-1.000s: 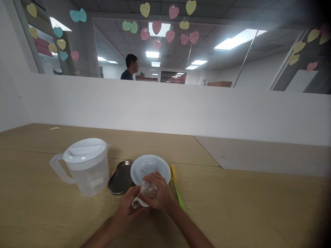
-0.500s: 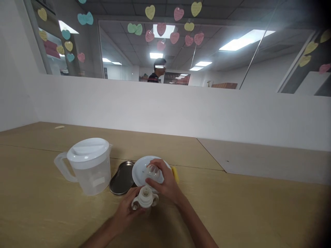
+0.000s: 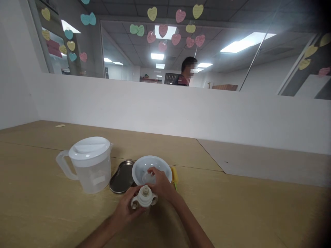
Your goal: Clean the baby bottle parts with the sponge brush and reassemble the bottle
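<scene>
My left hand [image 3: 129,203] is closed round a baby bottle [image 3: 145,198] with a white collar, two side handles and a clear teat on top. The bottle stands upright in front of the bowl. My right hand [image 3: 161,184] reaches over the near rim of a white bowl [image 3: 139,163]. Its fingers are curled on a clear domed bottle cap [image 3: 148,178], which is low inside the bowl. The right thumb is partly hidden behind the bottle top.
A lidded clear pitcher [image 3: 93,172] stands on the left, beside a metal kidney dish [image 3: 121,179]. Something yellow and green [image 3: 174,175] lies right of the bowl. Behind the table [image 3: 232,206] rise a white wall and a window, with a person [image 3: 183,77] beyond it.
My right hand has lowered the clear cap into the bowl and tipped it over. The left hand and bottle hardly moved. The person behind the window has shifted right.
</scene>
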`<state>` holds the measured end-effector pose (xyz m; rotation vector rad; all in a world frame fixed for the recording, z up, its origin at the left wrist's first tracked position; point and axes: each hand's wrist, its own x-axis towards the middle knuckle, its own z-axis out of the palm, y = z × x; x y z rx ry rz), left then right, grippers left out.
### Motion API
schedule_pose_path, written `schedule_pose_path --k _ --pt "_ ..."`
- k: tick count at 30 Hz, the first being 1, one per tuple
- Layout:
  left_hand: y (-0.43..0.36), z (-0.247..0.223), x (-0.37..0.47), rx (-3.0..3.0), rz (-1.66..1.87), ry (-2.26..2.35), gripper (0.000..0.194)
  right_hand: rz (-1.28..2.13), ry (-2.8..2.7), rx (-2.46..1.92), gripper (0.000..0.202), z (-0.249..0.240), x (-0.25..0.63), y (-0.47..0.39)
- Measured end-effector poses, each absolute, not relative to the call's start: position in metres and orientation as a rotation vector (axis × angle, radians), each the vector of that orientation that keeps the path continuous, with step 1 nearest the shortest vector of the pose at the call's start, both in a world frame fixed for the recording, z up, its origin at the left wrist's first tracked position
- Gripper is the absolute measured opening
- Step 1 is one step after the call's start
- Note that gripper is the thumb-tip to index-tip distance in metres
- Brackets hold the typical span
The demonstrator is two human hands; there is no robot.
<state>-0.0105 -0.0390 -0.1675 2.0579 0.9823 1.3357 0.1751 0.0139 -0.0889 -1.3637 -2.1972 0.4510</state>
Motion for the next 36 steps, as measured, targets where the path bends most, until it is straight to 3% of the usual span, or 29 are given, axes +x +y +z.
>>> schedule_pose_path --k 5,14,23,32,36 --pt "-0.038 -0.168 -0.01 2.055 1.329 0.977 0.049 0.376 -2.348 -1.389 0.038 -0.095 0.179 0.016" --pt "-0.037 -0.169 -0.01 2.057 1.331 0.968 0.049 0.319 -2.412 -1.485 0.047 -0.105 0.179 0.028" --pt "-0.038 -0.169 -0.01 2.04 1.298 1.015 0.049 0.38 -2.367 -1.423 0.031 -0.091 0.187 0.027" --pt "-0.04 -0.168 -0.011 2.059 1.286 1.012 0.049 0.375 -2.276 -1.434 0.039 -0.104 0.17 0.043" --pt "-0.039 -0.166 -0.01 2.058 1.273 0.997 0.052 0.367 -2.15 -1.35 0.054 -0.09 0.168 0.036"
